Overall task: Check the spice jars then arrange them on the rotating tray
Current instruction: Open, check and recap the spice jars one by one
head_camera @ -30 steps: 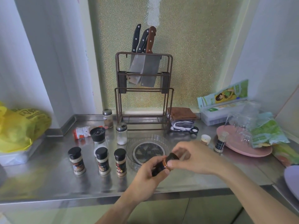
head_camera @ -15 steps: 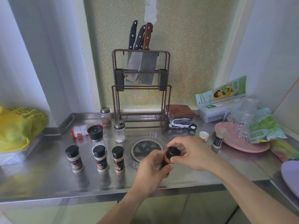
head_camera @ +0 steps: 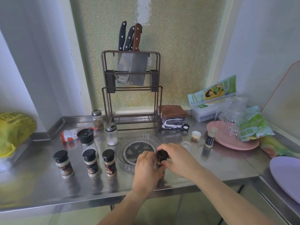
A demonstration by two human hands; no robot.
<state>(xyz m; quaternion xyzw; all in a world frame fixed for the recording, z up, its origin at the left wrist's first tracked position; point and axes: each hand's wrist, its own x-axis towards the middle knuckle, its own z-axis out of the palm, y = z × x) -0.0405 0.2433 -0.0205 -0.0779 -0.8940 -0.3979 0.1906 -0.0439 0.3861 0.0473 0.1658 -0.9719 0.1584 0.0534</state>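
The left hand (head_camera: 146, 166) wraps closed around an upright spice jar (head_camera: 159, 163) while right hand (head_camera: 177, 159) fingers pinch its black cap (head_camera: 161, 154).

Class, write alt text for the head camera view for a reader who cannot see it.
Both hands hold one black-capped spice jar upright over a steel counter: left hand on its body, right hand on its cap. Behind it is an empty clear rotating tray; three matching jars stand to its left.
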